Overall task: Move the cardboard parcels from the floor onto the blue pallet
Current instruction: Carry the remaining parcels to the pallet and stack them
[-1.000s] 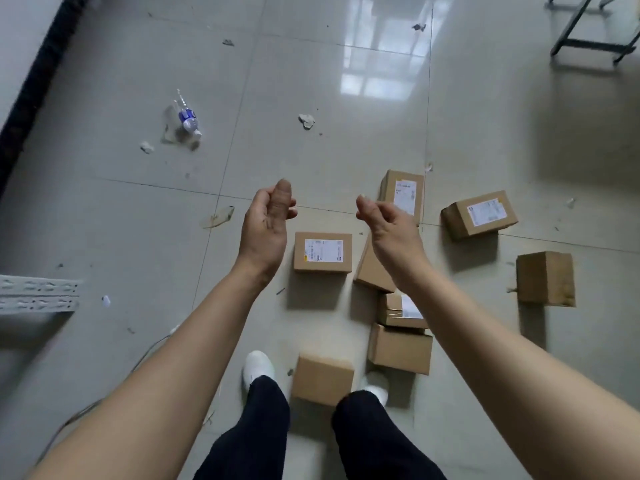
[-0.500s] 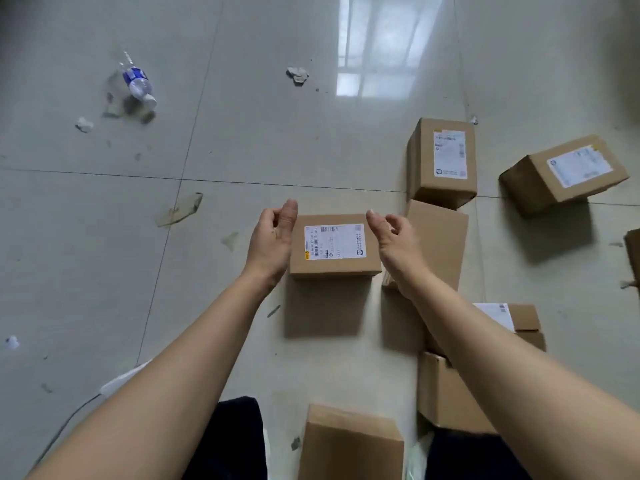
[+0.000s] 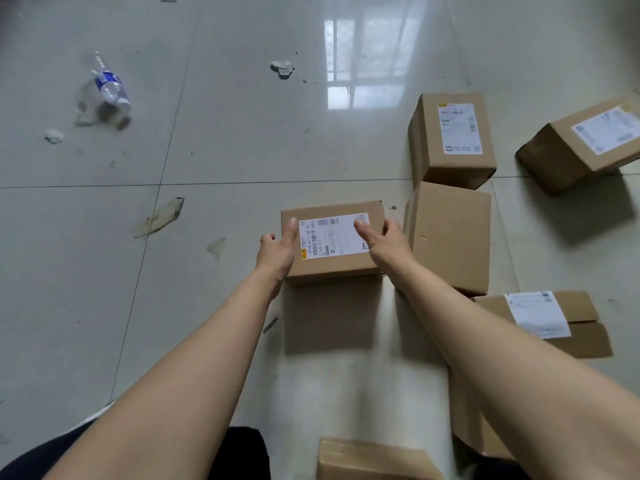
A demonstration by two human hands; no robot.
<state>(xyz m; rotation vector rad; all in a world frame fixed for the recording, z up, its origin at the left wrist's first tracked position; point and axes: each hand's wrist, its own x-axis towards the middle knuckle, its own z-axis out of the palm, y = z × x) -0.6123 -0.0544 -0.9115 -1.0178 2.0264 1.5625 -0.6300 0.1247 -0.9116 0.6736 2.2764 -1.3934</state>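
A cardboard parcel with a white label [image 3: 332, 251] sits on the floor in the middle of the view. My left hand [image 3: 277, 252] grips its left end, thumb on top. My right hand [image 3: 382, 245] grips its right end, thumb on the label. Several more parcels lie to the right: a plain one [image 3: 450, 237] just beside it, a labelled one [image 3: 450, 140] behind that, another [image 3: 585, 143] at the far right edge, a flat labelled one [image 3: 554, 320] near my right forearm, and one [image 3: 374, 459] at the bottom. The blue pallet is out of view.
A plastic water bottle [image 3: 112, 90] lies on the grey tiled floor at upper left. Scraps of paper [image 3: 282, 68] and a torn cardboard piece [image 3: 159, 218] litter the floor. My dark trouser legs [image 3: 239, 455] show at the bottom.
I have bent lower and both hands have come down from mid-air to clasp the two ends of the labelled parcel. The view has closed in on the parcels.
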